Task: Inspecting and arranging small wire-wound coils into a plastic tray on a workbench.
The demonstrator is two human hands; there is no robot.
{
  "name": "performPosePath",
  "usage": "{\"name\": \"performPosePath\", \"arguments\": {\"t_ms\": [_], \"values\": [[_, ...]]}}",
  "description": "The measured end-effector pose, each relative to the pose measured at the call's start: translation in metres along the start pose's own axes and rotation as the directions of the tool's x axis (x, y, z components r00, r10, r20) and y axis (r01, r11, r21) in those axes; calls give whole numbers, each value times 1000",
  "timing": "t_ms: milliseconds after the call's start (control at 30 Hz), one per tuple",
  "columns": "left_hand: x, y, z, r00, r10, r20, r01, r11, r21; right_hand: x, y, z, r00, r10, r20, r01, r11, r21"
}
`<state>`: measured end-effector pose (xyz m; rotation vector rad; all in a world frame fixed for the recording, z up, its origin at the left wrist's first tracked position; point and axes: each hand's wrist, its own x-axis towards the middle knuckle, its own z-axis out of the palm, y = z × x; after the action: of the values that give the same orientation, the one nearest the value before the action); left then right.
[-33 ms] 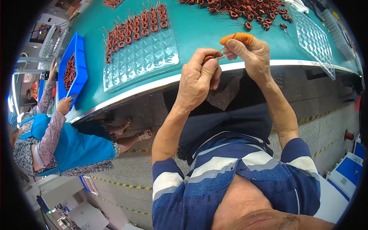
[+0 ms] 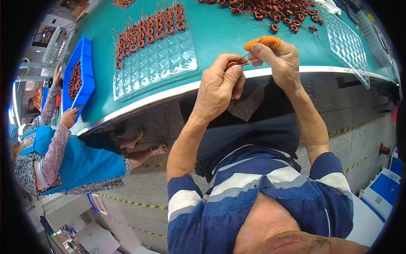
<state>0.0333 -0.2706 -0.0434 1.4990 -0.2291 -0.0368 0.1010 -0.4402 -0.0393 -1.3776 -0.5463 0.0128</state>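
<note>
Between the thumb and fingers of my left hand (image 2: 220,84) is a small copper-wound toroidal coil (image 2: 231,64), partly covered by the fingers. Its thin wire leads (image 2: 246,62) stretch to the right. My right hand (image 2: 279,61) pinches at those leads with thumb and fingers, and an orange finger cot covers its index finger. Both hands are held above the white front edge of the green table (image 2: 220,40). To their left lies a clear plastic tray (image 2: 158,67) whose far rows hold several coils (image 2: 150,31) with leads pointing up.
A heap of loose coils (image 2: 275,12) lies at the far side of the table. Another clear tray (image 2: 347,46) sits at the right, overhanging the edge. On the left, a co-worker in a blue apron (image 2: 89,163) has a hand on a blue bin (image 2: 87,72) of coils.
My hands stay almost in place, with only slight finger movement at the coil's leads. The blue bin and the co-worker's hand have shifted slightly.
</note>
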Motion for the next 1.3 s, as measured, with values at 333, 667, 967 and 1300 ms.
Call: {"name": "performPosePath", "arguments": {"t_ms": [333, 667, 967, 1300], "values": [[-5, -11, -1, 984, 15, -178, -53, 977, -207, 10, 10, 9, 997, 21, -73, -21, 1000, 2], [-3, -21, -2, 966, 135, -221, -113, 987, 111, -13, -1, 28, 982, 189, -21, -189, 966, -177], [-17, 17, -38, 977, 168, 133, -208, 892, 401, -11, -2, 16, 875, 400, 272, -452, 876, 167], [-22, 34, -36, 830, 288, 477, -532, 155, 832, -16, -9, 24, 855, 455, 250, -480, 876, 49]]}}
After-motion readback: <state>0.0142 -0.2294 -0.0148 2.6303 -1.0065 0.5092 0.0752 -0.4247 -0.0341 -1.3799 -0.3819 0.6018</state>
